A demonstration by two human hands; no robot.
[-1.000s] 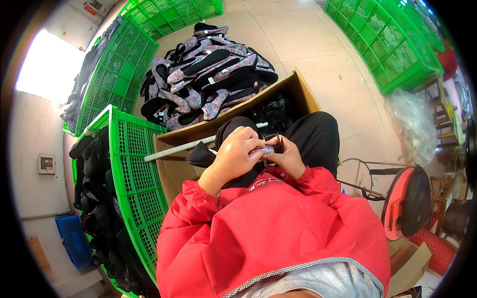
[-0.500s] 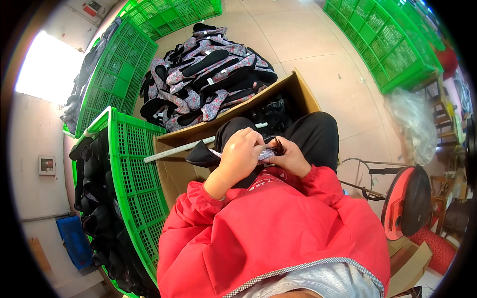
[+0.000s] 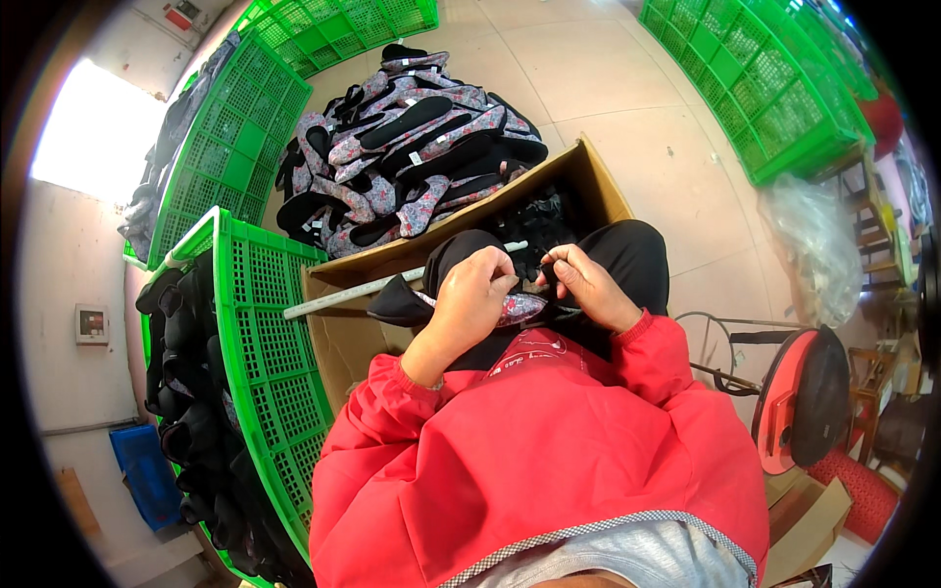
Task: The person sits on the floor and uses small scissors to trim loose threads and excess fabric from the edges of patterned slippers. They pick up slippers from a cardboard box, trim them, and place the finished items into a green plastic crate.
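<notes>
Tiled workshop floor, with a cardboard box (image 3: 588, 186) as the landmark and a patterned shoe upper (image 3: 518, 308) worked just in front of it.

Nearest to the camera, red sleeves are seen leading up to both hands, which meet over black-trousered knees at the near side of the box. The left hand (image 3: 472, 299) is closed over the grey-pink patterned shoe upper, its black lining spread out to the left. The right hand (image 3: 586, 284) is pinched shut on the right end of the same piece. A white rod (image 3: 392, 284) is laid across the near edge of the box. Left of the box, a green plastic crate (image 3: 260, 343) filled with dark pieces is set. Beyond the box, a heap of floral shoe uppers (image 3: 407, 137) is piled on the floor.
</notes>
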